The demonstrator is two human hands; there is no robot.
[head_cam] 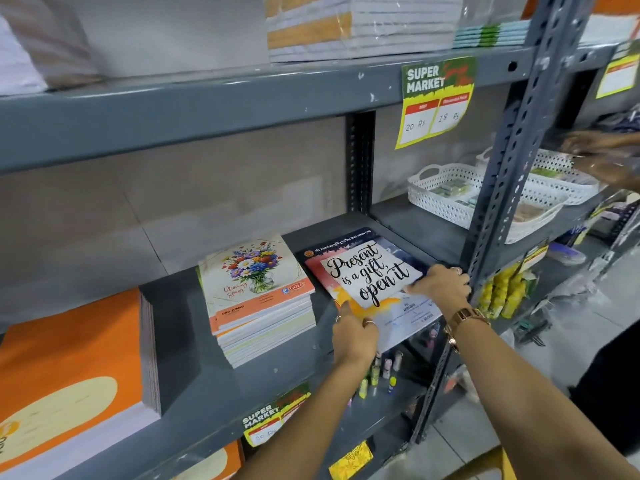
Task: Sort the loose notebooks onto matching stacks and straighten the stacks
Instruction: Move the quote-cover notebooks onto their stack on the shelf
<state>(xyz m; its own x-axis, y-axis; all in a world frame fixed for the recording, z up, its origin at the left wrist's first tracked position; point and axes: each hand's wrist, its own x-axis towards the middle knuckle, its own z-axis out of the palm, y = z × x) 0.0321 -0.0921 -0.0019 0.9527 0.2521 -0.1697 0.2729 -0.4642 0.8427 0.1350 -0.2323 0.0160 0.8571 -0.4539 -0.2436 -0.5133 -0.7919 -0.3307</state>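
Observation:
A notebook with the words "Present is a gift, open it" (367, 271) lies on the grey shelf (180, 386), its near end jutting past the shelf's front edge. My left hand (355, 336) grips its near-left corner. My right hand (441, 287) presses on its right edge, beside the upright post. To its left stands a stack of flower-cover notebooks (258, 299), slightly uneven. Further left sits a tall stack of orange notebooks (72, 379).
A grey perforated post (498, 202) rises just right of my right hand. White baskets (446, 195) sit on the neighbouring shelf, where another person's hands (602, 157) reach in. Paper stacks (360, 26) fill the shelf above. Glue sticks (381, 372) stand on the shelf below.

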